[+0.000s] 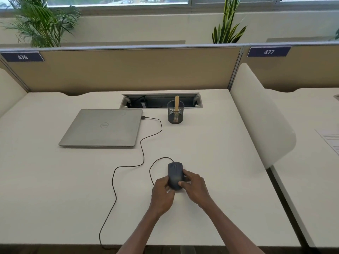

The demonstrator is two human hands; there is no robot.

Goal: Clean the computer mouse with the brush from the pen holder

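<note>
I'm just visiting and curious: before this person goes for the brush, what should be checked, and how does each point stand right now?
1. Brush stands in the pen holder, handle up: ok.
2. Path from mouse to holder free of objects: ok.
3. A hand free to take the brush: not ok; left hand and right hand both grip the mouse.
4. Mouse cable has slack: ok.
5. Laptop closed: ok.
6. Dirt on the mouse: cannot tell.

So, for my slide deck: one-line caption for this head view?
Both hands, left and right, hold the mouse; the brush waits in its holder.
</note>
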